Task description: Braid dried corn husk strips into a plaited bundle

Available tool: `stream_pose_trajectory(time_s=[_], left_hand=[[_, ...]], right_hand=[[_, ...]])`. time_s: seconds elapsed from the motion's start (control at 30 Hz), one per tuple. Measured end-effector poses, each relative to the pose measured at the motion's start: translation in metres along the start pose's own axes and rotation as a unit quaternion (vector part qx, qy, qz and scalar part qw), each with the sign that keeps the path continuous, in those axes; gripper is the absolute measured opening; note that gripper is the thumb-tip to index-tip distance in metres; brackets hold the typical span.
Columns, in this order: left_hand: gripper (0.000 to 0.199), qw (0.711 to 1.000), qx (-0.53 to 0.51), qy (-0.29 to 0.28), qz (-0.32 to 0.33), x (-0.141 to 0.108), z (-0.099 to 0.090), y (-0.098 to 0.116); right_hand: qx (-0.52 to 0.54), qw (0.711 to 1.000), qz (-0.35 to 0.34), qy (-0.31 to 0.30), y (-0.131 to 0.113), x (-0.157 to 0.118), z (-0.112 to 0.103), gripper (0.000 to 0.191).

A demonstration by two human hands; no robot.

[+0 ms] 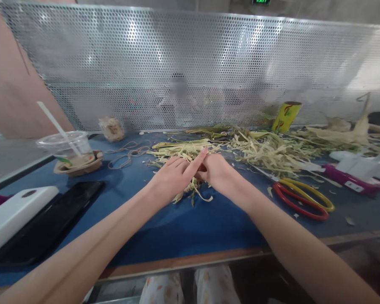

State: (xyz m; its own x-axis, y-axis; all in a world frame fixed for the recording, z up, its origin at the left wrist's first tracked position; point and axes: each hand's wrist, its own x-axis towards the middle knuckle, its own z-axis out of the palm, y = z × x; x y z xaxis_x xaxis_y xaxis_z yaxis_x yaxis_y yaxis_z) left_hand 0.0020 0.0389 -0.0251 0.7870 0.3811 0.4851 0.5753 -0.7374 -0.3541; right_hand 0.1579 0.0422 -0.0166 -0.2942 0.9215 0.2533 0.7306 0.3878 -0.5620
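Over the middle of the blue table, my left hand (172,177) and my right hand (218,171) meet, with their thumbs and fingers touching. Both are closed around a bundle of pale, dry husk strips (193,190), whose curled ends hang out below. My left thumb stretches across toward the right hand; most of the fingertips are hidden. Just behind them lie longer yellow-green husk strips (180,145). A big loose heap of shredded husk (269,150) spreads out to the right.
Scissors with red and yellow handles (304,200) lie at right, near a purple-and-white tool (351,179). A yellow tube (286,117) stands behind the heap. At left are a plastic cup (66,145), string (129,152), a black phone (50,223) and a white device (19,215). A perforated metal screen (190,46) closes the back.
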Motion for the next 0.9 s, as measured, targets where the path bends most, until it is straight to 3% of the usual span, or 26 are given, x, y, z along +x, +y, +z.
stream_pose_trajectory(time_s=[0.17, 0.3, 0.57, 0.67, 0.77, 0.9], left_hand=[[0.078, 0.971, -0.209, -0.016, -0.117, 0.0, -0.002, -0.004], [0.081, 0.946, -0.262, -0.028, -0.187, -0.001, -0.005, -0.005], [0.079, 0.947, -0.257, -0.027, -0.191, -0.001, -0.007, -0.005], [0.088, 0.932, -0.278, -0.055, -0.225, -0.004, -0.011, -0.001], [0.099, 0.934, -0.269, -0.105, -0.212, -0.01, -0.01, 0.003], [0.092, 0.931, -0.262, -0.164, -0.194, -0.012, -0.003, 0.004]], right_hand=[[0.015, 0.998, 0.03, -0.048, 0.004, 0.003, -0.002, 0.012], [0.007, 0.999, 0.007, -0.034, 0.002, 0.003, -0.004, 0.011], [0.091, 0.994, 0.037, -0.037, 0.0, 0.002, 0.001, 0.008], [0.112, 0.993, 0.041, -0.018, 0.006, 0.001, -0.004, 0.009], [0.104, 0.993, 0.017, 0.05, 0.017, 0.002, -0.009, 0.011], [0.127, 0.988, 0.0, 0.086, 0.024, 0.004, -0.013, 0.015]])
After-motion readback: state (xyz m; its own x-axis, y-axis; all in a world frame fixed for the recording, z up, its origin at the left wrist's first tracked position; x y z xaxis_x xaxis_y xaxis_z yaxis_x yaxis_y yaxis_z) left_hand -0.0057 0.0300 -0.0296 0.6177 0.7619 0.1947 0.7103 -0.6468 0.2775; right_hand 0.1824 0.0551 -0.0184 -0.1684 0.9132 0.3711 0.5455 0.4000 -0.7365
